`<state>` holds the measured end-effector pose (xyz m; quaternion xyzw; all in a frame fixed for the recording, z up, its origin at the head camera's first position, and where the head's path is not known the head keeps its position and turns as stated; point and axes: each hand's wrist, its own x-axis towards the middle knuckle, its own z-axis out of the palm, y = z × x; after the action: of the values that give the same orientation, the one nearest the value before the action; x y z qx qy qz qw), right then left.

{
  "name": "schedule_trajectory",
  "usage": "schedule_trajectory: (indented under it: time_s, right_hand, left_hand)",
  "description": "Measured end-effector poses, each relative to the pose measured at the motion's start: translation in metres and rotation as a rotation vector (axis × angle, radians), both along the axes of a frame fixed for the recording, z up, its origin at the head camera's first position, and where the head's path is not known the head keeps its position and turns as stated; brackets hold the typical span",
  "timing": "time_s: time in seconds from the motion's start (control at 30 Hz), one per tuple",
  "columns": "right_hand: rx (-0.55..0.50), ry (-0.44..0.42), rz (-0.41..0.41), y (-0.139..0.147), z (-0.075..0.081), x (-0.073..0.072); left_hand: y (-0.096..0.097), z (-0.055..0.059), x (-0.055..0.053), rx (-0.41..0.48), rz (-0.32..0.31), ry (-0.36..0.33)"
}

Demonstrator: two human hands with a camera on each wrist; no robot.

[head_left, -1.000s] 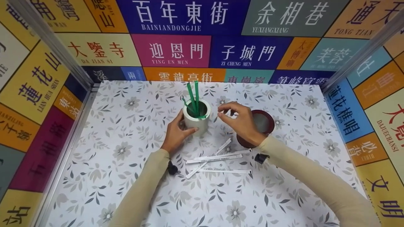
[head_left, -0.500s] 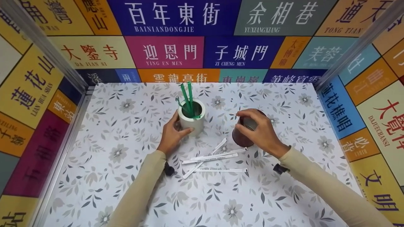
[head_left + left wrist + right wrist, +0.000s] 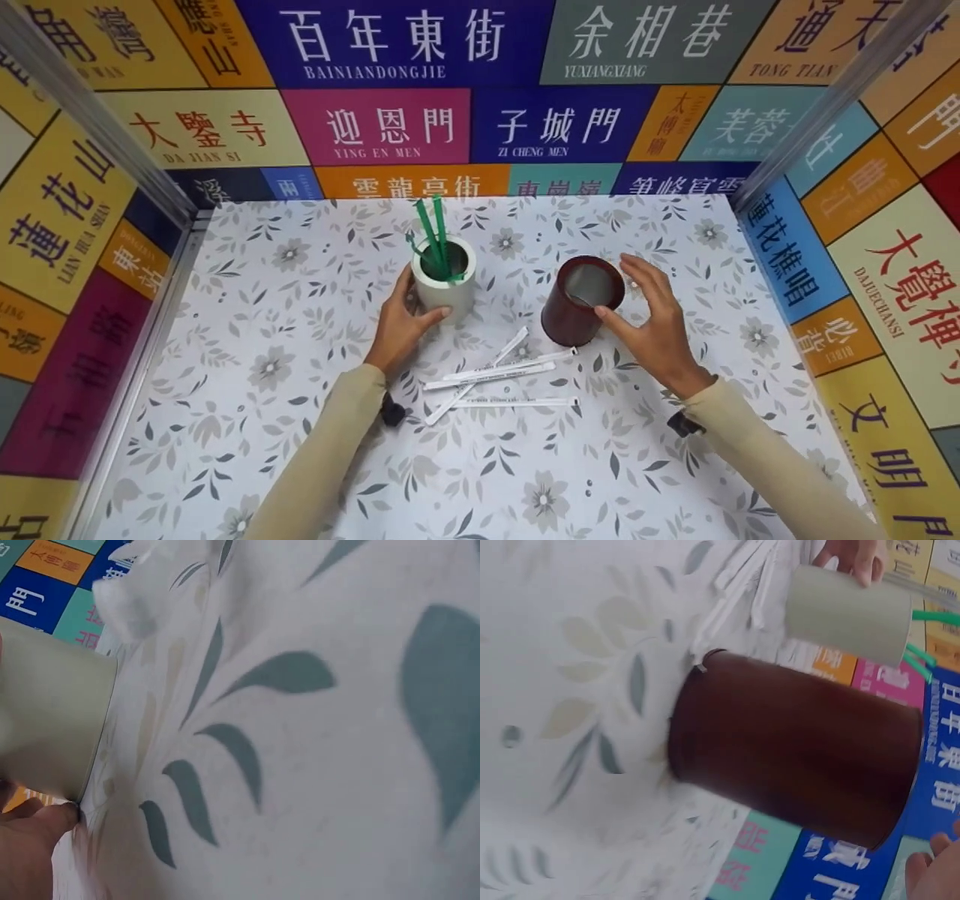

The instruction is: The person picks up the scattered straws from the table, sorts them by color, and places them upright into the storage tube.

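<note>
A pale grey-green cylindrical cup point(image 3: 454, 295) stands upright at the middle left of the table. My left hand point(image 3: 401, 319) grips it from the left, thumb at the front and fingers around the far side. Several green straw-like sticks point(image 3: 440, 225) lean in it. To the right stands a dark red-brown cup point(image 3: 564, 311), upright; its visible inside looks grey. My right hand point(image 3: 661, 330) is at its right side, fingers spread and extended, thumb close to the rim; whether it touches is unclear. In the right wrist view, the hand's fingertips point(image 3: 934, 866) appear apart from the brown cup point(image 3: 795, 746).
Several slim white paper-wrapped sticks point(image 3: 487, 371) lie crossed on the table in front of the two cups. A floral cloth point(image 3: 540, 442) covers the table. Colourful panels with printed characters point(image 3: 390, 127) wall the table at the back and both sides.
My right hand has moved right, from beside the pale cup across the top of the brown cup to its right side, and its fingers have spread. The left hand keeps holding the pale cup.
</note>
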<state>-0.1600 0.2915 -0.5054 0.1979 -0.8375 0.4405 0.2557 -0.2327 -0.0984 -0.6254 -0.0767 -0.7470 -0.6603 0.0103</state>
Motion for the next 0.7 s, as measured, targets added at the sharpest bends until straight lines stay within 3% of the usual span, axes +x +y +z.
schedule_trajectory:
  time_s: [0.17, 0.37, 0.47, 0.7]
  right_hand:
    - [-0.095, -0.137, -0.023, 0.001, -0.006, 0.012]
    - [-0.196, -0.362, 0.002, 0.005, -0.033, 0.014]
    - [-0.231, -0.433, 0.005, 0.005, -0.045, 0.012]
    - [-0.28, -0.51, -0.02, 0.007, -0.067, 0.004]
  left_hand:
    - [-0.008, 0.0, 0.014, 0.009, -0.004, -0.044]
    - [-0.015, 0.003, 0.032, 0.004, 0.048, -0.069]
    - [-0.016, 0.002, 0.042, -0.013, 0.093, -0.031]
    - [-0.009, 0.002, 0.065, -0.071, 0.166, 0.145]
